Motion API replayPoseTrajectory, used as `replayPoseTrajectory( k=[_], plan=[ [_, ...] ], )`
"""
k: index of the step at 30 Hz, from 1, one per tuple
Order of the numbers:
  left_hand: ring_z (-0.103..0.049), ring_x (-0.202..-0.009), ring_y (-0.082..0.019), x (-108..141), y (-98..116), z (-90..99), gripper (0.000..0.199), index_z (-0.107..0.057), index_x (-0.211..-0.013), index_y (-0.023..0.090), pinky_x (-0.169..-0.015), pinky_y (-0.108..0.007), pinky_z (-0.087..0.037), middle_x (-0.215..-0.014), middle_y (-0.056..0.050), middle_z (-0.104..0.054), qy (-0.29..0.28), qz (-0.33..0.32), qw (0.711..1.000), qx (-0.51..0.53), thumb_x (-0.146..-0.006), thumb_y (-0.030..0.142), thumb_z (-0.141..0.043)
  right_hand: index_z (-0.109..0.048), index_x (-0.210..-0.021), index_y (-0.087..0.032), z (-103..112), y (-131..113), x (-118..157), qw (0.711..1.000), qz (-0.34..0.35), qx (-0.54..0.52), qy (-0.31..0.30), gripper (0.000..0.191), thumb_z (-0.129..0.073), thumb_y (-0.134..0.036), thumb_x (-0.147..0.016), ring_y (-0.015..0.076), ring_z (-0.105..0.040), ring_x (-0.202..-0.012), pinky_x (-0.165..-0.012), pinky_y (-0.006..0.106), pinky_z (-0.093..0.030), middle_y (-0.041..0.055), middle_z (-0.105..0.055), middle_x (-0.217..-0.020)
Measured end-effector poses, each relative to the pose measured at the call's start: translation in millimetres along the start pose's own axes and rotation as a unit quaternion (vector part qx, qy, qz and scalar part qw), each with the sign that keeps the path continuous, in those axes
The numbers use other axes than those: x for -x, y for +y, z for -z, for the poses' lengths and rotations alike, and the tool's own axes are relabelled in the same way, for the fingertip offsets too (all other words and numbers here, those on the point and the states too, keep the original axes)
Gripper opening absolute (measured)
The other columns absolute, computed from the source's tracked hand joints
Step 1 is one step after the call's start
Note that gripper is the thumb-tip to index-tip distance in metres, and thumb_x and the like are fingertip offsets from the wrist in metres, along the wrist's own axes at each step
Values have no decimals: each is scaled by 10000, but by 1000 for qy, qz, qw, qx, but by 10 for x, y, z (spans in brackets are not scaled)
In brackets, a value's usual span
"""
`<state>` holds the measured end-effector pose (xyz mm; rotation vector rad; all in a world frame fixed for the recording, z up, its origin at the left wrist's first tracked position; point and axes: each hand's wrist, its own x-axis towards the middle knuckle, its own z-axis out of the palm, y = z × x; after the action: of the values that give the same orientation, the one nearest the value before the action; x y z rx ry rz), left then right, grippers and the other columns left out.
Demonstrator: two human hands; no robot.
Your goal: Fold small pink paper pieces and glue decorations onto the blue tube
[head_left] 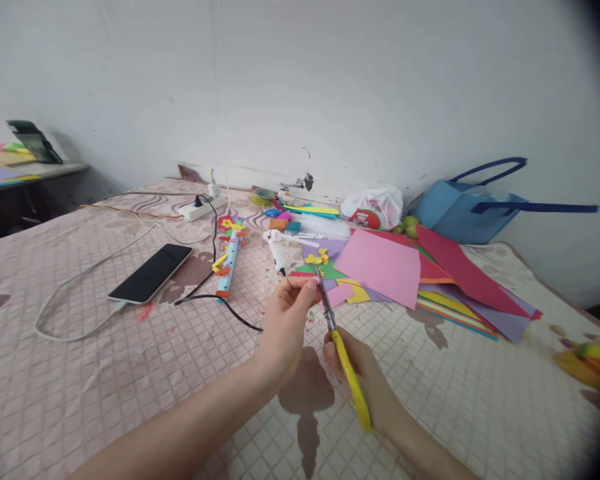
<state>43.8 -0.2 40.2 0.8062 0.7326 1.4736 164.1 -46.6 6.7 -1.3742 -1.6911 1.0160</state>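
My right hand point(353, 363) grips a pair of scissors point(349, 373) by its yellow handles, the blades pointing up and away from me. My left hand point(287, 320) is closed in a pinch beside the blades. A small bit of pink paper point(317, 283) shows at its fingertips, mostly hidden by the fingers. Just past the blade tips, small yellow paper cutouts point(317, 257) lie on purple paper. A white glue gun point(276, 252) rests behind my left hand. A large pink sheet point(380, 265) tops the coloured papers to the right.
On the left, a black-screened phone point(151, 272) is attached to a white cable. A decorated blue strip point(229, 267) and a power strip point(201, 208) lie nearby. At the back stand a plastic bag point(375, 205) and a blue bag point(473, 212); red sheets point(473, 270) spread rightward.
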Motion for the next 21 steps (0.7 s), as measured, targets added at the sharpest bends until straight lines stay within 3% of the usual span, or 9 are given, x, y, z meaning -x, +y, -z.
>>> replayPoseTrajectory(
  k=[6, 11, 16, 21],
  plan=[
    [-567, -826, -136, -12, 12, 3, 153, -559, -782, 153, -817, -305, -429, -833, -32, -606, -6, 6, 1000, 17, -803, 299, -599, -421, -669, -194, -4, 1, -19, 999, -36, 31, 9, 304, -498, -448, -815, 106, -353, -514, -473, 222, -282, -31, -422, -582],
    [-551, -760, -95, -60, 44, 30, 129, -571, -750, 142, -768, -246, -424, -795, -9, -598, -34, 27, 999, 32, -780, 254, -628, -397, -666, -195, 74, -7, -11, 999, -27, 8, -27, 413, -386, -569, -842, 94, -317, -473, -435, 217, -267, -44, -366, -553],
    [-548, -710, -88, -127, 125, 74, 157, -573, -713, 137, -736, -232, -422, -731, -4, -597, -78, 64, 995, -2, -760, 266, -648, -429, -740, -190, 222, -23, -2, 997, 4, 26, -69, 359, -345, -511, -878, 94, -310, -490, -452, 216, -281, -46, -367, -587],
    [-559, -695, -79, -196, 209, 136, 156, -577, -737, 153, -697, -209, -419, -754, -5, -628, -122, 85, 986, -72, -758, 286, -656, -414, -688, -194, 318, -50, -23, 995, 14, 85, -47, 287, -366, -425, -853, 116, -365, -528, -497, 244, -324, -21, -409, -607]
  ],
)
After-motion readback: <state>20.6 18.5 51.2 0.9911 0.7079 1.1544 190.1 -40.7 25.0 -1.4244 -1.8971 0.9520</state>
